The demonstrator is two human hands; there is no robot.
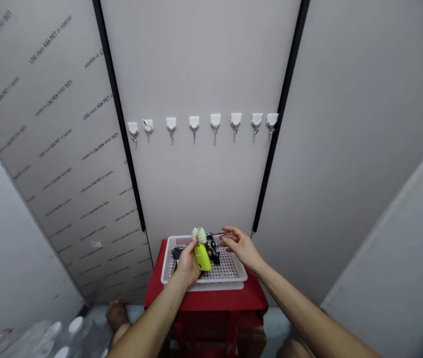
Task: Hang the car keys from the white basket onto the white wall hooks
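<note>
My left hand point(189, 263) is closed around a bright yellow-green key case point(203, 257) with a pale green checked bow point(199, 235) at its upper end. My right hand point(241, 247) is on the right, its thumb and fingers pinched at a thin strap that leads to a black-and-silver keychain point(212, 243). That keychain hangs or rests over the basket, beside the yellow-green case; which of the two I cannot tell. Below both hands is a white perforated plastic basket point(235, 273). A dark item point(177, 252) lies at its left side, partly hidden by my left hand.
The basket stands on a red-covered stool or small table point(211, 300). Ahead, a row of several white adhesive hooks point(194, 122) runs across a pale wall panel point(200, 189) between black strips. Plastic bottles point(77, 330) stand on the floor at lower left, near a bare foot point(117, 314).
</note>
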